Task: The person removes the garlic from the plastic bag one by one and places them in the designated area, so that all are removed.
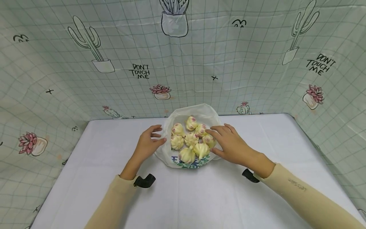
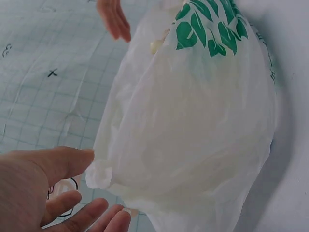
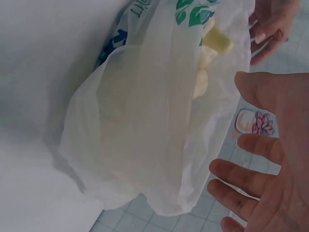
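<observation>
A white plastic bag [image 1: 204,109] with green leaf print stands on the table, its mouth spread wide. Several garlic bulbs [image 1: 191,139] with purplish streaks lie inside it. Beside the bag's left rim is my left hand [image 1: 147,143], its fingers loosely bent and holding nothing. The left wrist view shows its thumb tip right at the edge of the bag [image 2: 183,130]. My right hand [image 1: 231,144] reaches over the right rim in the head view, fingers spread near the bulbs. In the right wrist view nothing is between the fingers of that hand [image 3: 265,169].
White cloth covers the table [image 1: 194,200] under the bag. Behind and at both sides hangs a checked curtain [image 1: 183,73] with cactus drawings. Black camera mounts [image 1: 145,181] sit at both wrists, by the beige sleeves [image 1: 114,198].
</observation>
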Demonstrator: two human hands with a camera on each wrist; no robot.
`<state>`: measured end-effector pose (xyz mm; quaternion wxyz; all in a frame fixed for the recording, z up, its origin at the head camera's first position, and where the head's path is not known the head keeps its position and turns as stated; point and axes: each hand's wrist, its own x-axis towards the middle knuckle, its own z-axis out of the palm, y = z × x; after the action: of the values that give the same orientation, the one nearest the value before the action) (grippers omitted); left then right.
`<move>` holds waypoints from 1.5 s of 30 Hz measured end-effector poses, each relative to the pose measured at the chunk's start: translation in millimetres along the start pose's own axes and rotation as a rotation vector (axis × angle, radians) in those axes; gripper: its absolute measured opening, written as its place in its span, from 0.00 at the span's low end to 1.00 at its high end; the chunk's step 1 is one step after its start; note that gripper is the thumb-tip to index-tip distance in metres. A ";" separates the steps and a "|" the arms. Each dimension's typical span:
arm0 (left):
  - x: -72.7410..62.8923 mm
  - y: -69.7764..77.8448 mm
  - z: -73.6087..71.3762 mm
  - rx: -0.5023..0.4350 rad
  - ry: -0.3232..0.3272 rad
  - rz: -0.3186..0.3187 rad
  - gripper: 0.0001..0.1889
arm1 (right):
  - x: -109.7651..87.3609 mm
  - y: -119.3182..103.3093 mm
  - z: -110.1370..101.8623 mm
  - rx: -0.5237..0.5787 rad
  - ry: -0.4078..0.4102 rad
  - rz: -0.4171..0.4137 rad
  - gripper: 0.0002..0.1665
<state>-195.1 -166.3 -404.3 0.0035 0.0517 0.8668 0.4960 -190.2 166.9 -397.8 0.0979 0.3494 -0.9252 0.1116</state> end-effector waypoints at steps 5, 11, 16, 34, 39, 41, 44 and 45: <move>-1.4 1.4 3.8 -0.017 0.008 -0.018 0.33 | 4.4 -5.4 3.2 -0.004 -0.009 -0.034 0.38; -0.8 1.7 7.2 -0.018 0.049 -0.025 0.30 | 7.9 -9.8 7.0 0.011 -0.020 -0.043 0.35; 0.3 2.7 8.9 -0.010 0.084 -0.011 0.27 | 9.9 -11.6 9.3 -0.008 -0.028 -0.058 0.36; 2.3 6.6 16.5 -0.013 0.131 -0.032 0.20 | 20.8 -12.9 13.4 -0.038 -0.048 -0.124 0.33; 2.2 6.6 16.6 -0.012 0.138 -0.030 0.18 | 22.7 -13.8 13.6 -0.056 -0.090 -0.116 0.31; 2.2 6.4 16.8 -0.015 0.141 -0.027 0.17 | 23.3 -13.6 14.0 -0.052 -0.105 -0.116 0.32; 1.6 5.5 17.2 -0.021 0.144 -0.023 0.16 | 23.7 -13.0 14.9 -0.040 -0.123 -0.122 0.32; 1.3 5.3 17.4 -0.023 0.144 -0.024 0.15 | 23.7 -12.8 15.5 -0.037 -0.127 -0.127 0.32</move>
<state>-194.9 -148.6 -408.5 -0.0523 0.0053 0.8596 0.5083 -200.8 138.5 -404.7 0.0522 0.4117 -0.9075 0.0657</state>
